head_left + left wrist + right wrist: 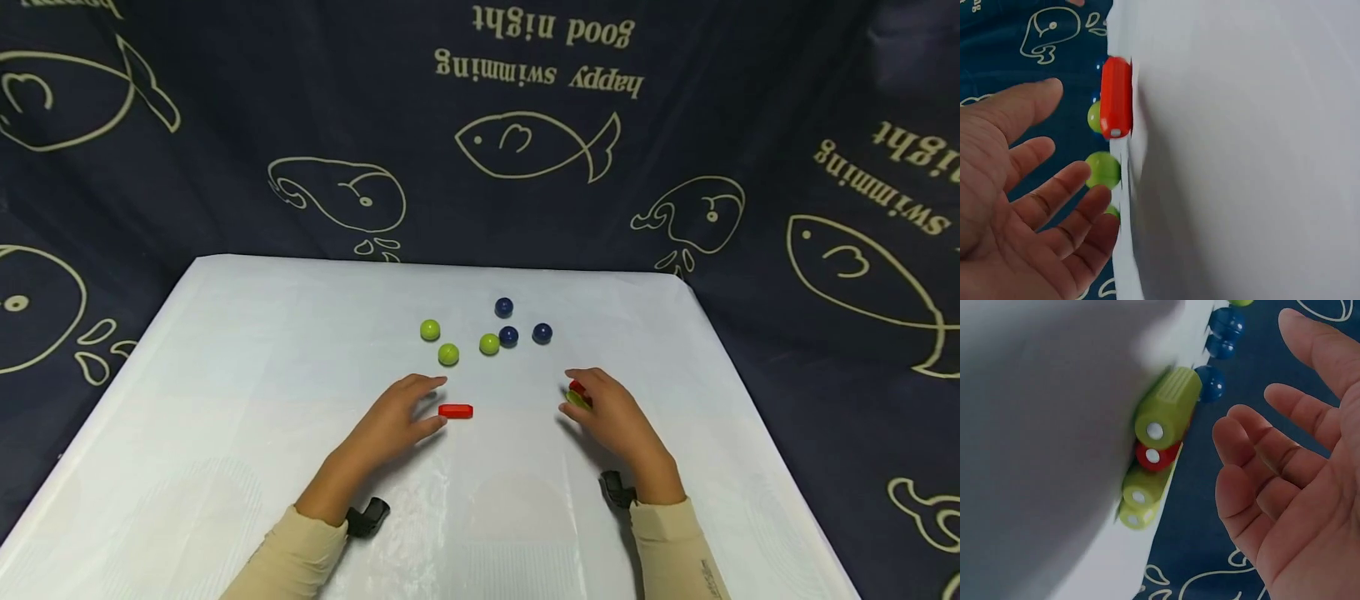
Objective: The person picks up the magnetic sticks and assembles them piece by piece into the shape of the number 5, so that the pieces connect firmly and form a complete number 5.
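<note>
My left hand point(397, 421) hovers over the table with its fingers loosely spread. Just right of its thumb lies a short red rod point(456, 412); the left wrist view shows a gap between the hand and this red rod point(1116, 97). On the other side my right hand point(609, 414) has its fingers bent slightly, holding nothing. Beside it, partly covered in the head view, is a group of short rods. The right wrist view shows green rods point(1169, 406) and a red rod point(1152, 455) close together, with white dots on their ends.
Beyond the hands lie three green balls point(448, 354) and three dark blue balls point(542, 333). One green ball sits against a blue one. The white-covered table point(225, 350) ends at a dark blue fish-print cloth point(420, 108) at the back and sides.
</note>
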Available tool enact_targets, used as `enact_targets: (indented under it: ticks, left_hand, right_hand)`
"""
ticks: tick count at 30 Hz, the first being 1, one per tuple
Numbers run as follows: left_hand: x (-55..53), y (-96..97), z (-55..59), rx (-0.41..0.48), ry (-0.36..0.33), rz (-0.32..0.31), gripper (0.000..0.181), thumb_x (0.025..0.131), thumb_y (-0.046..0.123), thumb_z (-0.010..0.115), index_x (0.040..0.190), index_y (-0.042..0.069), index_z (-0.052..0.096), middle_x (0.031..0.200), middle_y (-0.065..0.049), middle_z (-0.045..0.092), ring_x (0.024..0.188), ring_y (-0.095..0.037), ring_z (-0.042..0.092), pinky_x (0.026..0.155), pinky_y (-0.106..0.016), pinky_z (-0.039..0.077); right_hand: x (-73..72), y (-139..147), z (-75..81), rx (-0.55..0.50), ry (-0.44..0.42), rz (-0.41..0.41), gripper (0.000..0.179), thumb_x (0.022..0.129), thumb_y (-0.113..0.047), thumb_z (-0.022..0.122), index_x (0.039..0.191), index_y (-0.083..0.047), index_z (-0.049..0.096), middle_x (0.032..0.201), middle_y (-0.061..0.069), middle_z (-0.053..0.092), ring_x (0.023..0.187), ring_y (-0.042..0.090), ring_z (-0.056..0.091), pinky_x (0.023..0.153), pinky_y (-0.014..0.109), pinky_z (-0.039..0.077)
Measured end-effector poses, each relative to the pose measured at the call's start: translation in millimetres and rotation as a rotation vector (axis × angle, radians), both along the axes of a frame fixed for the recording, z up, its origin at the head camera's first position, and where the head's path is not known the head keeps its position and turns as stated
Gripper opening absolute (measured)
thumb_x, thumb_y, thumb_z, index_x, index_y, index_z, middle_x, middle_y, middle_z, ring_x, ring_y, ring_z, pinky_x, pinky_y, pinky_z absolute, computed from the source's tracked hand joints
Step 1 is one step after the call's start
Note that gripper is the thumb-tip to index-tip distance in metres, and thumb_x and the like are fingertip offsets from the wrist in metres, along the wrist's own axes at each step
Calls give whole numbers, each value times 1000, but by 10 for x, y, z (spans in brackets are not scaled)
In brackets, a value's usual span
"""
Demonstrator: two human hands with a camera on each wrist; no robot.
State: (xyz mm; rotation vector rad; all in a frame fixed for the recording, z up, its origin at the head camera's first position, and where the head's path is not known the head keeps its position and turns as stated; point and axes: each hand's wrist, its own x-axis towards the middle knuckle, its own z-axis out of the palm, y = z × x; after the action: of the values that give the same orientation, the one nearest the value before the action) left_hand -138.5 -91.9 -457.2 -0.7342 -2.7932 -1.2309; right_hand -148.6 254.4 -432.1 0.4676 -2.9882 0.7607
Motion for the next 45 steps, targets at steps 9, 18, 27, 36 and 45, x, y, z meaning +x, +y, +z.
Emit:
enact_targets:
  ticks: [9,18,27,36,45]
  left_hand:
    - [-71,148,-121,43,-77,13,44,86,12,77,128,5,65,117,-7,66,107,-23,60,95,-44,46]
    - [-82,232,-179,16,-94,77,36,84,15,78,119,12,70,107,1,68,95,-19,56,87,-40,45]
    - [-69,236,-262,-35,15,76,31,83,13,79,114,15,73,101,5,66,88,-15,54,79,-35,45]
    - [-63,239,-265,-63,44,92,24,84,12,78,108,15,76,94,8,64,87,-16,55,73,-34,45]
    - [-84,208,-280,-49,33,85,24,84,13,78,107,16,75,94,8,64,86,-16,55,74,-35,45]
  right_hand:
    - [-213,-157,-39,-57,11,7,49,88,-17,77,131,0,61,114,15,64,87,23,58,79,42,49]
    - [-553,-296,-12,-96,-25,-75,44,92,-19,73,131,-2,61,124,18,62,100,28,62,86,45,51]
    - [-876,-301,-52,-127,-34,-163,43,94,-14,70,132,1,57,130,23,54,99,32,60,87,47,49]
    - [-1068,-375,-118,-64,-228,-202,56,97,-18,63,147,-2,42,145,28,40,135,42,39,110,54,30]
    - [-1104,-406,-128,-114,-234,-253,37,98,-13,59,133,-3,51,138,22,52,130,38,47,107,52,36]
